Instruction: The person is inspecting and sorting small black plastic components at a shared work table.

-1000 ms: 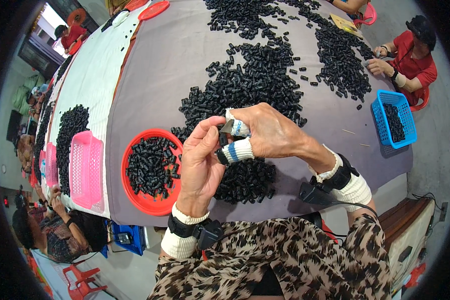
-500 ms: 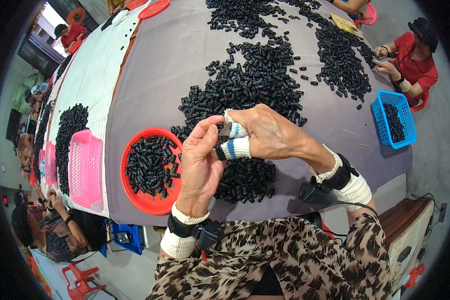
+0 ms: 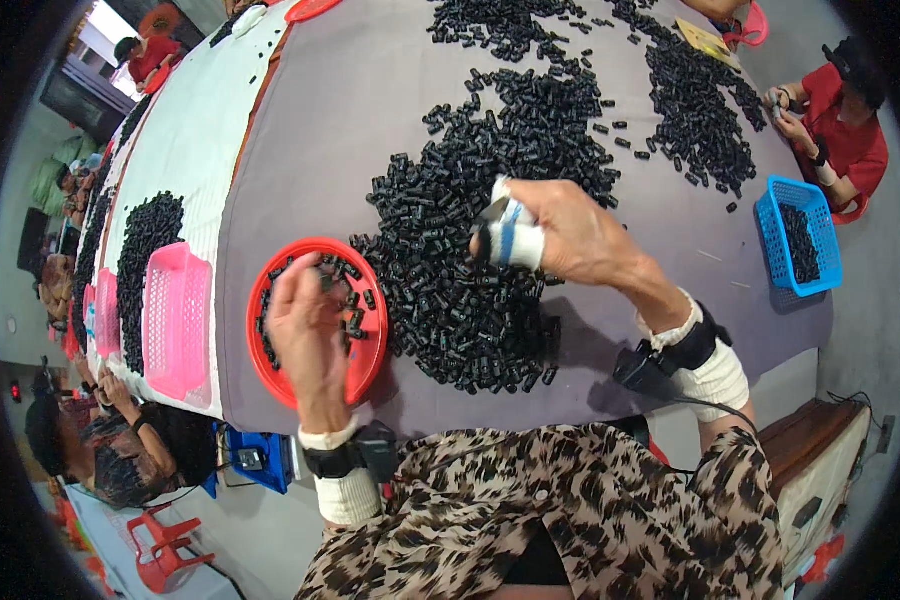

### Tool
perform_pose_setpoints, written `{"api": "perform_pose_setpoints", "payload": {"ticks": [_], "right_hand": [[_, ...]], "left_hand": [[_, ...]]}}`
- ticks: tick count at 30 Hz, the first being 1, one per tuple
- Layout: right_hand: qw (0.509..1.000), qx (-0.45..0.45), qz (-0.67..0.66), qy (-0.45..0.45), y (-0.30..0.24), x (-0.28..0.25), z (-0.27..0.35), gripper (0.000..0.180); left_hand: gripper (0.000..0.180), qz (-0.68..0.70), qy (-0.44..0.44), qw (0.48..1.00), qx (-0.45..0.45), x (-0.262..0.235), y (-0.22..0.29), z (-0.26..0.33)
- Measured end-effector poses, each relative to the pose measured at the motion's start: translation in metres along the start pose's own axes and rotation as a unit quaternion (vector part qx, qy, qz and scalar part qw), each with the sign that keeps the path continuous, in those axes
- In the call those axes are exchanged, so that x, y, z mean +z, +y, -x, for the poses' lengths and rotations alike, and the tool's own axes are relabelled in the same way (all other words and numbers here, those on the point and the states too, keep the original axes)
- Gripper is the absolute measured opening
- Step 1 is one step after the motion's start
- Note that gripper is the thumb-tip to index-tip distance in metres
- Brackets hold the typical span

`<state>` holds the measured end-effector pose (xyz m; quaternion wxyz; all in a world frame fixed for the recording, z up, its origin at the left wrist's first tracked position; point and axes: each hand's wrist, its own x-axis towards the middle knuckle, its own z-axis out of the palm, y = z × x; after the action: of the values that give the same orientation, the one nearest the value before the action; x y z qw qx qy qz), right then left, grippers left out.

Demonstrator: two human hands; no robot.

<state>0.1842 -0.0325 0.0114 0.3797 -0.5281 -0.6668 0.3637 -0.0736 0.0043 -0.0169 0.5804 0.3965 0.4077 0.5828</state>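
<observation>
My left hand point(image 3: 308, 335) is over the red plastic basin point(image 3: 372, 362), smeared by motion, its fingers apart. A short black tubular piece point(image 3: 327, 282) shows beside its fingertips; whether they touch it I cannot tell. Several like pieces lie in the basin, partly hidden by the hand. My right hand point(image 3: 580, 240) is closed above the heap of black pieces point(image 3: 450, 330). White bands with a blue stripe point(image 3: 515, 243) wrap its thumb and finger. Between them sits a small dark, flat thing point(image 3: 492, 212), too small to name.
The grey-covered table point(image 3: 310, 140) carries more black heaps farther back. At the right edge is a blue basket point(image 3: 832, 262) with black pieces, near a person in red point(image 3: 845, 140). Pink baskets point(image 3: 177, 320) stand on the white cloth at left, with another person point(image 3: 120, 440) close by.
My hands have come apart. The left has moved left over the basin, its fingers opening; the right has moved slightly right and up, still closed.
</observation>
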Motion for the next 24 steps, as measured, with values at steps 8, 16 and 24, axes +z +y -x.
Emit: {"api": "perform_pose_setpoints", "payload": {"ticks": [8, 16, 24], "right_hand": [[0.996, 0.004, 0.051, 0.078, 0.029, -0.014, 0.005, 0.018], [0.994, 0.055, 0.075, 0.063, 0.030, -0.021, 0.019, 0.021], [0.995, 0.058, 0.036, 0.069, 0.047, -0.021, 0.026, 0.017]], "left_hand": [[0.017, -0.282, -0.035, 0.956, 0.077, -0.007, -0.020, -0.005], [0.015, -0.484, -0.293, 0.808, 0.165, 0.062, -0.096, -0.005], [0.023, -0.557, -0.368, 0.694, 0.271, 0.085, -0.122, -0.011]]}}
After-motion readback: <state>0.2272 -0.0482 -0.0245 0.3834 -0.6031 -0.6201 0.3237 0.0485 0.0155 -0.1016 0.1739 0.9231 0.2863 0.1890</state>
